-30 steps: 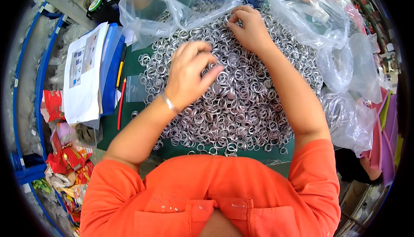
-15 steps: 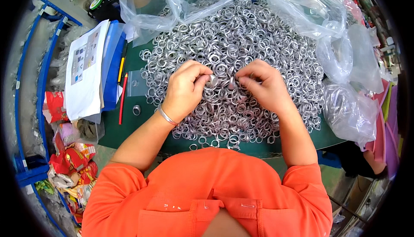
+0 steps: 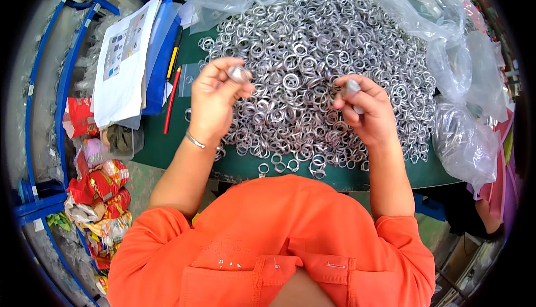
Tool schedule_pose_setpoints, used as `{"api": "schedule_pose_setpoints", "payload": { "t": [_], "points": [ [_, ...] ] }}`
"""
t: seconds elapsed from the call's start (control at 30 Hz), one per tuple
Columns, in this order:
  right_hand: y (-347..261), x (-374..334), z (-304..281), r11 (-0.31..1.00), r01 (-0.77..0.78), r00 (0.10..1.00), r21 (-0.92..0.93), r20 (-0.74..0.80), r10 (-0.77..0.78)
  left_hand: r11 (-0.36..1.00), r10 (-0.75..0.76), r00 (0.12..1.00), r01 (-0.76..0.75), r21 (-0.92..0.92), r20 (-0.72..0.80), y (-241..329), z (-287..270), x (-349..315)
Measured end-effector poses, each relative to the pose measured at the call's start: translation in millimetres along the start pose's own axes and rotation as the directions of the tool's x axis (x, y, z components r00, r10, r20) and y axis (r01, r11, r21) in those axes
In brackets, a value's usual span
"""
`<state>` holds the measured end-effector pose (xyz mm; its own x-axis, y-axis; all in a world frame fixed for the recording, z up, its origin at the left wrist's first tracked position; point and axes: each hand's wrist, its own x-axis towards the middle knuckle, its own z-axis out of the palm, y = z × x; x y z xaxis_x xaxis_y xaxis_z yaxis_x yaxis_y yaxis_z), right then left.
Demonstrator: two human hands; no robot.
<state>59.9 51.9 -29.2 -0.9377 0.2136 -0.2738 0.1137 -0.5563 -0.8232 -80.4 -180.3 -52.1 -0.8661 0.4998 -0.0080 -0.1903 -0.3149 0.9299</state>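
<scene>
A broad heap of silver metal rings [image 3: 301, 67] covers much of the dark green table. Raised over the heap's left side, my left hand [image 3: 216, 97] pinches one silver ring [image 3: 238, 74] with a wide, solid-looking top between thumb and fingers. My right hand [image 3: 368, 108], over the right part of the heap, is closed on another silver ring [image 3: 352, 87], slightly blurred. A second greyish bit shows lower between its fingers, too small to make out. Several loose rings [image 3: 292, 165] lie near the table's front edge.
Clear plastic bags [image 3: 463, 134] line the heap's right and far sides. Printed papers [image 3: 124, 61] on a blue folder [image 3: 159, 55] lie left, beside a red pencil [image 3: 172, 100] and a yellow-black pen [image 3: 174, 55]. Blue shelving [image 3: 61, 94] stands at the far left, above red packets [image 3: 100, 184].
My hands have moved apart and up from the heap, each with a ring in its fingers. The whole view has shifted a little. The loose ring left of the heap is now hidden.
</scene>
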Motion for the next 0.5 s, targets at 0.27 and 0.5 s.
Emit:
{"api": "schedule_pose_setpoints", "payload": {
  "t": [0.27, 0.5],
  "points": [
    [26.0, -14.9, -3.2, 0.995, 0.034, 0.975, 0.093, 0.216, -0.053, 0.995, -0.028, 0.987, 0.011, -0.103, -0.158, 35.8, -60.2, -22.3],
    [34.1, -22.6, 32.8, 0.993, -0.103, 0.967, 0.051, 0.237, 0.088, 0.946, 0.139, 0.896, 0.006, 0.324, -0.423, 61.0, -95.0, -47.1]
  ]
}}
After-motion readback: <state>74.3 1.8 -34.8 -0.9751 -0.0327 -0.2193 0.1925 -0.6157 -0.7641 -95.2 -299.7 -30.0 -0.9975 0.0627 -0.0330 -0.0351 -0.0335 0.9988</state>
